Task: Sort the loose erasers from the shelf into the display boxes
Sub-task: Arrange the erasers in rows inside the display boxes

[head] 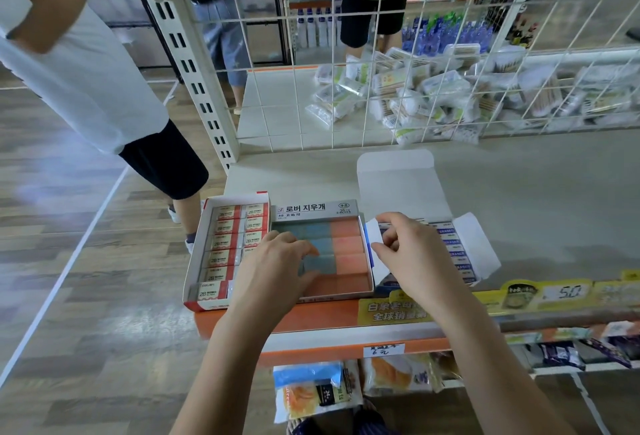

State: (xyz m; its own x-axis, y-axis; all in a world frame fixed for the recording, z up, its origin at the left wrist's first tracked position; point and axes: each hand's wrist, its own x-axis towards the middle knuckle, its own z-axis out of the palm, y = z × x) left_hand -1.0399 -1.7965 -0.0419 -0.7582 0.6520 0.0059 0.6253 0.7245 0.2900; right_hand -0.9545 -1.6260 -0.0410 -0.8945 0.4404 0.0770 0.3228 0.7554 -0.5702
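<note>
Three display boxes stand side by side at the shelf's front edge. The left red-and-white box (194, 261) holds rows of 2B erasers (225, 242). The middle box (313, 211) holds blue-and-orange erasers (346, 244). My left hand (277, 261) reaches into it, and its thumb and fingers pinch one blue-and-orange eraser (320, 259). The right box (481, 247) has open white flaps and holds white erasers with blue labels (453, 247). My right hand (408, 254) hovers over its left end with curled fingers, pinching a small dark-blue-labelled eraser (383, 235) that is mostly hidden.
The grey shelf board (519, 199) stretches right and back to a white wire grid (381, 88), with bagged cotton swabs (415, 98) behind it. An orange price rail (311, 316) runs along the front. A person in a white shirt (86, 70) stands in the aisle at left.
</note>
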